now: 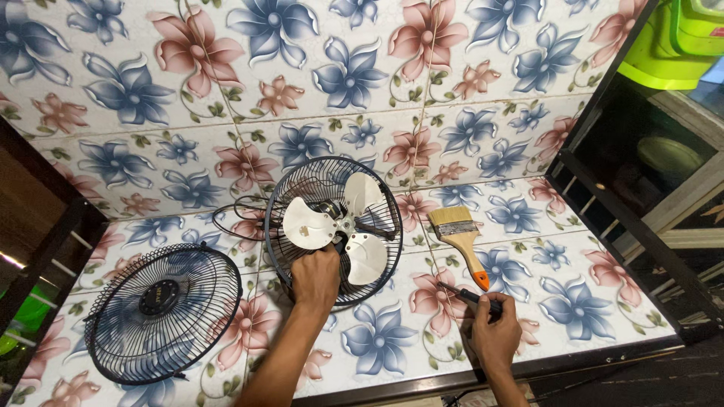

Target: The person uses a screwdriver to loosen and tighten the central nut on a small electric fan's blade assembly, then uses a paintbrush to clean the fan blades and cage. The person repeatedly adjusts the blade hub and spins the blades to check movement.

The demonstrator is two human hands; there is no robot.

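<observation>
1. Fan body — rear guard and white three-lobed blade, upright on the floral counter, just ahead of the left hand.
2. Left hand — closed on the lower rim of the guard, steadying it.
3. Right hand — wrapped round a dark-handled screwdriver; shaft points up-left toward the fan, tip apart from it.
4. Front grille — flat, far left.
5. Paintbrush — between fan and right hand.
</observation>
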